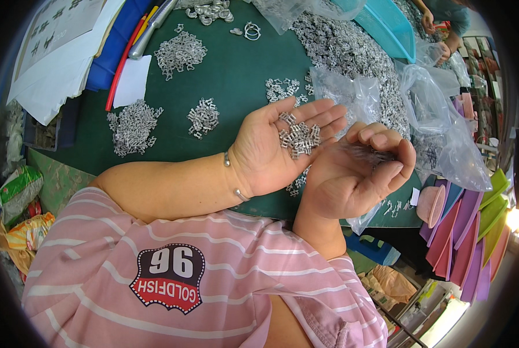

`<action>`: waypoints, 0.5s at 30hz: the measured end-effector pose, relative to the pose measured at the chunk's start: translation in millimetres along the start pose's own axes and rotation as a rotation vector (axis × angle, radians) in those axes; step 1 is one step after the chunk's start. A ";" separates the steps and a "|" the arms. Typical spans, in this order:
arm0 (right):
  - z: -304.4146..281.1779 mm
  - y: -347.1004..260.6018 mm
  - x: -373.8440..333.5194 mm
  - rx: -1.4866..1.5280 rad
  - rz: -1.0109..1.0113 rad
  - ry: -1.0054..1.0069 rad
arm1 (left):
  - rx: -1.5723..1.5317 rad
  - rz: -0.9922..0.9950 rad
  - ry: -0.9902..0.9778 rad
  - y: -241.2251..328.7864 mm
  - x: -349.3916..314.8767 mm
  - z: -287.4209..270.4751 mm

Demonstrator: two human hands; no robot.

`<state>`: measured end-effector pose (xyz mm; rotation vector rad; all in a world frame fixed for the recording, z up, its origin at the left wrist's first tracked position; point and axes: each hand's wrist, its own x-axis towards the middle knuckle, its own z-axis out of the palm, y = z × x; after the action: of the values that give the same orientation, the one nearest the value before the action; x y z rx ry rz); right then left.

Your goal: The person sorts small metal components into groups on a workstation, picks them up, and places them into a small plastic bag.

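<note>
My left hand (265, 145) lies palm up with its fingers stretched out, carrying a small heap of little silver metal pieces (299, 138) on the palm and fingers. Close to its right, my right hand (358, 174) is turned palm up with the fingers curled in. More small metal pieces (366, 153), blurred by motion, are in its hollow. Under and behind the hands, loose pieces (282, 89) of the same sort lie on the green tabletop (224, 64).
Small heaps of silver pieces (133, 127) lie at left. A large mound (352, 55) fills the far right, beside clear plastic bags (427, 104) and a turquoise basket (387, 26). A red pencil (123, 66) and papers lie left. Another person's hands (436, 35) work at the far right.
</note>
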<state>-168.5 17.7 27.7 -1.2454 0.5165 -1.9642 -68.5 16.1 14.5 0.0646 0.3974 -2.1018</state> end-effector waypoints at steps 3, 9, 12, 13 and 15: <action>-5.8 -0.5 0.6 0.054 0.021 -0.068 | 0.004 0.014 0.003 -0.3 0.2 -0.2; -6.1 -1.4 0.2 0.039 0.012 -0.065 | -0.029 0.021 -0.041 -1.2 3.7 -5.8; -3.4 -0.8 -0.7 0.081 0.014 -0.024 | -0.037 0.025 -0.048 -1.5 4.0 -6.3; -1.1 -1.0 -1.4 0.077 0.016 0.000 | -0.039 0.027 -0.046 -1.6 4.1 -6.2; 3.3 -1.5 -2.7 0.068 0.021 0.049 | -0.039 0.028 -0.040 -1.6 3.9 -5.6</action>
<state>-165.4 20.9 28.5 -1.1476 0.4815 -1.9820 -72.6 15.3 8.8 0.0046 0.4110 -2.0632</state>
